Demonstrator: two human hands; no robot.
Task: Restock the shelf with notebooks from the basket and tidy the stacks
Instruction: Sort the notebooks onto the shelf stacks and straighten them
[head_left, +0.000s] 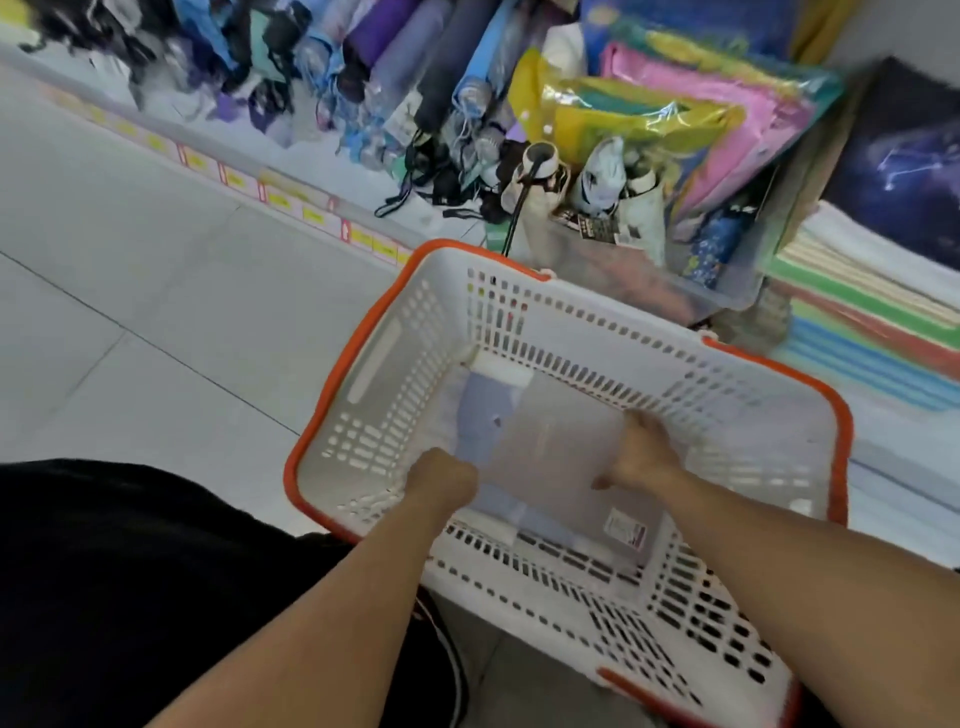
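A white perforated basket with an orange rim stands on the floor in front of me. Inside it lies a pale, translucent-covered notebook with a lilac patch and a small label at its near corner. My left hand curls round the notebook's left edge. My right hand grips its right edge, fingers over the far side. Whether more notebooks lie underneath is hidden. Stacks of colourful notebooks sit on the low shelf at the right.
A clear bin of folded umbrellas stands just behind the basket. More umbrellas fill the shelf along the top. Bright plastic folders lean at the upper right. Pale floor tiles spread to the left.
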